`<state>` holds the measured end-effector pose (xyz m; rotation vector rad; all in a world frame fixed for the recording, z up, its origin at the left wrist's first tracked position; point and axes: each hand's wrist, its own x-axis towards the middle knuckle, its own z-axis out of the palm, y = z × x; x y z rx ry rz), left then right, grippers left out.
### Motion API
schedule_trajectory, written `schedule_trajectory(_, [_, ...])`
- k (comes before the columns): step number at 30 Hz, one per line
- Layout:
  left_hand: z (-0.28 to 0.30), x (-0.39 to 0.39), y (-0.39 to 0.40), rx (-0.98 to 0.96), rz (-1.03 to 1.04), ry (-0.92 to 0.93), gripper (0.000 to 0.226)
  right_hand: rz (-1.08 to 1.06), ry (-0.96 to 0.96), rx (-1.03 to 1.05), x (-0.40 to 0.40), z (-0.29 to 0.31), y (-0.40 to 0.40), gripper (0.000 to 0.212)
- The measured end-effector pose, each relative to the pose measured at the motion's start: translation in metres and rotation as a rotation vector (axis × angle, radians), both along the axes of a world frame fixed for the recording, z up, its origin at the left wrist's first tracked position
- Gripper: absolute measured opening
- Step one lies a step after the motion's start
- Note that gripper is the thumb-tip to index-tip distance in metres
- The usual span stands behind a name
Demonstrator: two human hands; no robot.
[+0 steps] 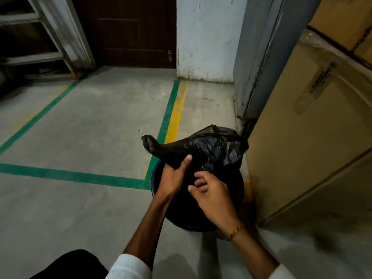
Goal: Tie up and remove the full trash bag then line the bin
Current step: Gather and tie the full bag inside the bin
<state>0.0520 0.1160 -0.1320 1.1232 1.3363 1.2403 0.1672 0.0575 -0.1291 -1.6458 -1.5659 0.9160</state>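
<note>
I see the left hand (174, 176) gripping the black trash bag (203, 150) above the dark bin (159, 168); the right hand (209, 195) pinches plastic at five o'clock. Cardboard boxes (302, 137) crowd three o'clock.

Single head-worn, wide-angle view. It looks forward and steeply down from standing height onto the floor (90, 127), close above both forearms, with the far door (130, 31) and wall (205, 37) at the frame's top.

The bin (159, 172) is mostly hidden behind bag (205, 148) and hands.
</note>
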Motion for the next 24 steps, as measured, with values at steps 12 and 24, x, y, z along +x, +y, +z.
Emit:
schedule_trajectory(12, [0.011, -0.008, -0.012, 0.065, -0.391, 0.414, 0.049, 0.136, -0.027, 0.001, -0.01, -0.004, 0.037, 0.042])
schedule_trajectory(24, [0.009, -0.061, -0.004, 0.057, -0.575, 0.708, 0.098, -0.168, 0.355, -0.092, -0.01, -0.005, 0.039, 0.011])
